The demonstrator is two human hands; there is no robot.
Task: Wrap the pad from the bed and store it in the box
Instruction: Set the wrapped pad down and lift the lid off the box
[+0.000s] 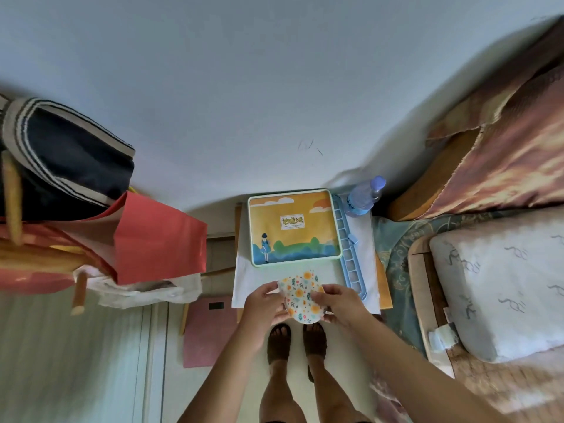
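Right over the near edge of the small table (244,279), the floral pad (300,296) was held up between both hands. The left hand (264,303) pinched its left edge, and the right hand (338,303) gripped its right side (fingers closed over the fabric). Just beyond lay the shut box (293,227), beside a water bottle (364,195). The bed (494,282) stood to the right.

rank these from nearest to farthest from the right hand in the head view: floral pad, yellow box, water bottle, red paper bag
1. floral pad: held in the right hand, shared with the left hand.
2. yellow box: lid on, just beyond the hands on the small table.
3. water bottle: behind the box, right corner.
4. red paper bag: far left.
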